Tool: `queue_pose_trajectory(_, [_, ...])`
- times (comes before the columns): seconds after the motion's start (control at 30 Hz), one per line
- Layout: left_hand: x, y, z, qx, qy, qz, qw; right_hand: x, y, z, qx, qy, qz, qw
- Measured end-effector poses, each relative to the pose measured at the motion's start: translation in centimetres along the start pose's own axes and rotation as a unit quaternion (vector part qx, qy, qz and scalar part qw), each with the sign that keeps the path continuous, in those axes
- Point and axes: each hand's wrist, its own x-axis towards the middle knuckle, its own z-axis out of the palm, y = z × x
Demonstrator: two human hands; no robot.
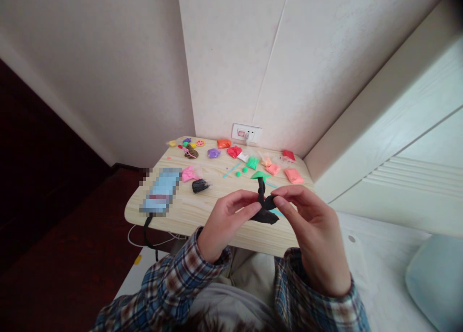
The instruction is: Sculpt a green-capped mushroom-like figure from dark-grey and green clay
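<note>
Both hands hold a piece of black modelling clay [265,217] above the front of the small table. The clay has an upright strip, a lobe to the right and a wide flat part below. My left hand [227,217] pinches its left side between thumb and fingers. With thumb and forefinger, my right hand [314,226] grips the tip of the right lobe. Just behind the clay lies a green clay piece [260,175], partly covered by the upright strip. Small green balls [245,170] sit near it.
On the wooden table [173,226] are a pixelated phone [162,190] with a black cable, a black clay packet [199,185], a pink packet [190,173] and several coloured packets farther back. A wall socket [246,132] is behind. A white cabinet [408,168] stands right.
</note>
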Motion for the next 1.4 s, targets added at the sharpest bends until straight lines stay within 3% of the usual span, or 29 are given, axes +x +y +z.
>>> queue_pose_trajectory(0.2, [-0.5,1.2,0.4,0.078,0.011,0.024,0.997,0.6,-0.1,0.0,0.024,0.011,-0.017,1.0])
queue_pose_trajectory(0.47, [-0.7,0.8,0.4,0.133,0.034,0.066,0.988,0.8,-0.5,0.3,0.072,0.033,-0.021,0.997])
queue_pose_trajectory(0.83, [-1.1,1.2,0.9,0.253,0.074,0.129,0.956,0.8,-0.6,0.9,0.057,0.061,-0.029,0.996])
queue_pose_trajectory(1.4, [-1.3,1.2,1.0,0.289,0.099,0.173,0.936,0.5,-0.7,1.0,0.055,0.023,-0.008,0.998])
